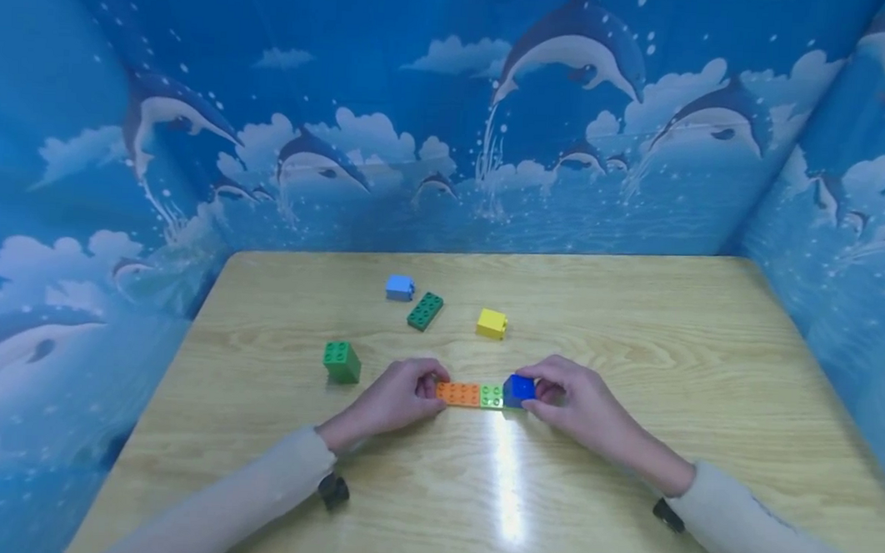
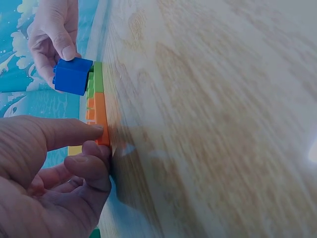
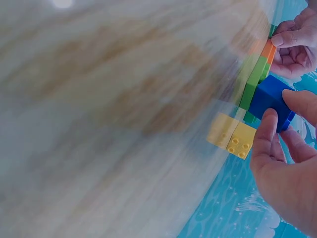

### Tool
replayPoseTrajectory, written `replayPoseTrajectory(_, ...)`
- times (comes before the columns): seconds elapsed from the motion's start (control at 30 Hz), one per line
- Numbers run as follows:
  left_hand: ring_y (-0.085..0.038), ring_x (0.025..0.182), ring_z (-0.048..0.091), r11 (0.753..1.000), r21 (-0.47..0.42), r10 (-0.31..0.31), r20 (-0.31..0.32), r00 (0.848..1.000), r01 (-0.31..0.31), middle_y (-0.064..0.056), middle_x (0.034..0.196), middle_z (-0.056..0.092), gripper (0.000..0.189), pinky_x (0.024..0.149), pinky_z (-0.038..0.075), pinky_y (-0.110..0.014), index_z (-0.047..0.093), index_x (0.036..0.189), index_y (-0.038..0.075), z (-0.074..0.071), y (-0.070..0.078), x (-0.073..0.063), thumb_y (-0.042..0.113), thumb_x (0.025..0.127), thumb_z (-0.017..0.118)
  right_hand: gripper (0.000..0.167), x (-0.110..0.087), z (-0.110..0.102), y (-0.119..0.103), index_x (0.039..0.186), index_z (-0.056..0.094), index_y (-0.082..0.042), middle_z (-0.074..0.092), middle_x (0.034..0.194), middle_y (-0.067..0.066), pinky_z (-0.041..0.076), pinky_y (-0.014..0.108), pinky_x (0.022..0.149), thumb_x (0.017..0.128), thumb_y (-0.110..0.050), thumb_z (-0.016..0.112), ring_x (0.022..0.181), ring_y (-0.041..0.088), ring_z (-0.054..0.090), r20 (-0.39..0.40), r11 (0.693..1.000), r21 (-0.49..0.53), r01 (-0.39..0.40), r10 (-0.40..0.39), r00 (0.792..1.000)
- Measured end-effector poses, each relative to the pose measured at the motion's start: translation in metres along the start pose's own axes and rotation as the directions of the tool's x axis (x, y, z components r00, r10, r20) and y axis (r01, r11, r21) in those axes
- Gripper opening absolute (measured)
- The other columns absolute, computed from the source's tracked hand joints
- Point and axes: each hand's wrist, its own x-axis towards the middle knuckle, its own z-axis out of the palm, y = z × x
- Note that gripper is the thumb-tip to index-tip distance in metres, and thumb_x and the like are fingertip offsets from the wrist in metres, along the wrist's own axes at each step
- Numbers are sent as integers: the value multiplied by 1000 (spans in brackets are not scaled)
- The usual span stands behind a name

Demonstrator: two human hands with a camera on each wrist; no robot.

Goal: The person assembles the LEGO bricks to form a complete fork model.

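Note:
An orange toy building brick and a light green brick lie end to end on the table, studs up. My left hand pinches the left end of the orange brick between thumb and fingers. In my right hand is a dark blue brick, gripped at its right side over the right end of the light green one. The left wrist view shows this blue brick tilted against the light green brick; whether their studs are joined I cannot tell.
A tall green brick stands left of my left hand. Farther back lie a light blue brick, a dark green brick and a yellow brick. Behind the wooden table hangs a dolphin-patterned cloth.

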Motion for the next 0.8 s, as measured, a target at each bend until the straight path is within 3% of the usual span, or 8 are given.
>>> replayPoseTrajectory(0.5,-13,81,63,1000,14,1,-11,1000,-1,4,91,66,34,73,56,-29,76,124,7,1,0,-1,4,92,86,44,6,-5,-3,130,78,-4,70,104,-1,62,27,79,88,0,89,92,16,68,37,998,-34,-53,54,998)
replayPoseTrajectory(0.8,-12,81,63,1000,16,14,-23,1000,-14,5,91,66,33,73,57,-28,76,123,7,1,0,-2,3,91,87,45,13,-3,-3,131,76,0,68,103,1,62,28,78,87,3,88,91,19,67,81,998,4,-55,54,995)
